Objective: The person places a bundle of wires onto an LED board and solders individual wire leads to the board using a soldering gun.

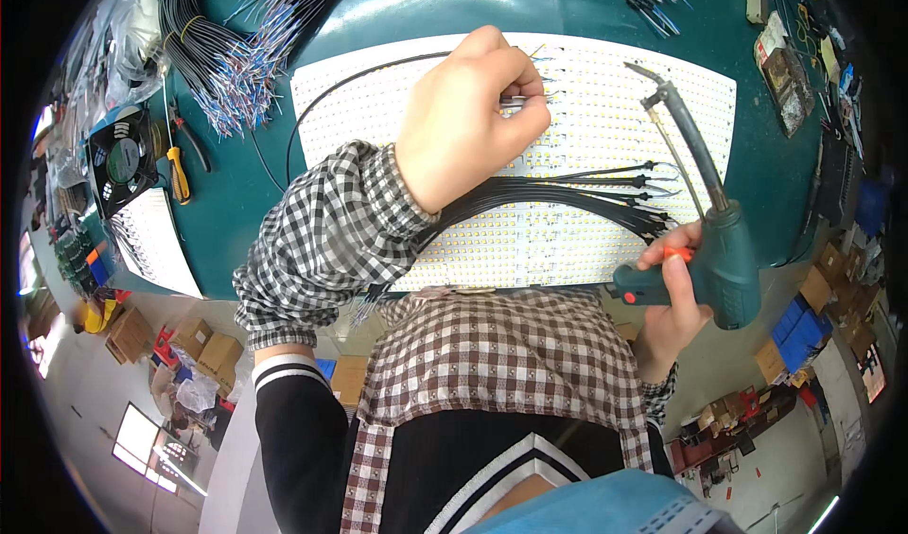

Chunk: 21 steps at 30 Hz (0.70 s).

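My left hand [468, 122] is closed over the upper middle of a white LED panel [350, 108], its fingers pinched together. A black cable [355, 69] curves across the panel into this hand, and thin coloured wire ends show just past the fingertips. In my right hand [673, 297], at the panel's lower right, is a green soldering gun [733, 260] with one finger by its red-orange trigger. Its tip [636, 67] points up and left, above the panel and apart from my left hand. Between my hands, a bundle of black cables [539, 193] lies across the panel.
Large bunches of black cables [189, 33] lie at the back left of the green table [236, 241]. A yellow-handled screwdriver [178, 176], pliers [194, 141] and a black fan [123, 158] are at the left. A solder-stained block [787, 85] sits at the far right.
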Each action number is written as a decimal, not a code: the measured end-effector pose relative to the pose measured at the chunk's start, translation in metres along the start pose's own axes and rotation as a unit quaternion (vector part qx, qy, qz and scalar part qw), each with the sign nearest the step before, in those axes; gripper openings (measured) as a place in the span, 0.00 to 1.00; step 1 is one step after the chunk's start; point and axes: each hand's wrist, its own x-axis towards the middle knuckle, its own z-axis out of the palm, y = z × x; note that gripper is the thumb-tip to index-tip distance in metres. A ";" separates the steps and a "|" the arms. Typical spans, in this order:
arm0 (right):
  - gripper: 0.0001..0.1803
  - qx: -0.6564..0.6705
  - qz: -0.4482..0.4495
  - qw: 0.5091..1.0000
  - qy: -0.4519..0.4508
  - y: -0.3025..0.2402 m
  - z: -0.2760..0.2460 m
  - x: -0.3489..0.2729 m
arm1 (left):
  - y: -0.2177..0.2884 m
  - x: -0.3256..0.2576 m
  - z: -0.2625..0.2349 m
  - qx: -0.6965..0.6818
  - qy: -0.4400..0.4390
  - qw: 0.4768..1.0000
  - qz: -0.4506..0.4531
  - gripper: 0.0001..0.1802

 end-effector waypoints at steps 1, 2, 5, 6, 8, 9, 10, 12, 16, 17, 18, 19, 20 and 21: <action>0.18 0.007 -0.003 1.000 -0.011 0.002 -0.003 -0.002 | -0.001 0.000 -0.001 -0.003 0.003 1.000 0.000 0.05; 0.18 0.005 0.000 1.000 -0.007 0.003 -0.005 -0.004 | -0.001 0.000 -0.001 -0.016 -0.004 1.000 -0.008 0.04; 0.20 -0.017 0.031 0.999 -0.014 0.005 -0.011 -0.008 | 0.001 0.000 -0.001 -0.007 -0.009 1.000 -0.008 0.04; 0.20 -0.023 0.038 0.999 -0.027 0.006 -0.012 -0.008 | 0.001 -0.001 0.000 0.015 -0.006 1.000 0.001 0.04; 0.21 -0.015 0.036 0.999 -0.015 0.008 -0.012 -0.010 | 0.001 0.000 -0.001 0.012 -0.009 1.000 -0.006 0.04; 0.21 -0.013 0.032 0.999 -0.029 0.008 -0.013 -0.011 | 0.001 0.000 -0.001 0.013 -0.011 1.000 -0.011 0.03; 0.20 -0.027 0.035 0.998 -0.046 0.007 -0.013 -0.012 | 0.001 0.001 -0.001 0.008 -0.011 1.000 -0.012 0.03; 0.18 -0.042 0.040 0.996 -0.064 0.006 -0.013 -0.013 | 0.001 0.001 -0.001 -0.028 -0.010 0.999 -0.022 0.03; 0.20 -0.047 0.058 0.995 -0.062 0.007 -0.012 -0.015 | 0.004 -0.001 0.002 0.035 -0.001 0.999 0.005 0.03; 0.20 -0.051 0.062 0.995 -0.060 0.008 -0.012 -0.015 | 0.005 -0.001 0.002 0.040 -0.004 0.999 0.001 0.03; 0.20 -0.052 0.062 0.995 -0.059 0.009 -0.012 -0.015 | 0.005 -0.001 0.002 0.045 -0.007 0.999 -0.003 0.03; 0.20 -0.057 0.060 0.995 -0.062 0.010 -0.012 -0.015 | 0.005 -0.001 0.002 0.045 -0.007 0.999 -0.003 0.03; 0.20 -0.062 0.058 0.994 -0.065 0.010 -0.012 -0.015 | 0.005 -0.001 0.002 0.048 -0.010 0.999 -0.004 0.03; 0.20 -0.062 0.059 0.994 -0.065 0.011 -0.012 -0.016 | 0.005 -0.001 0.001 0.052 -0.013 0.999 -0.004 0.03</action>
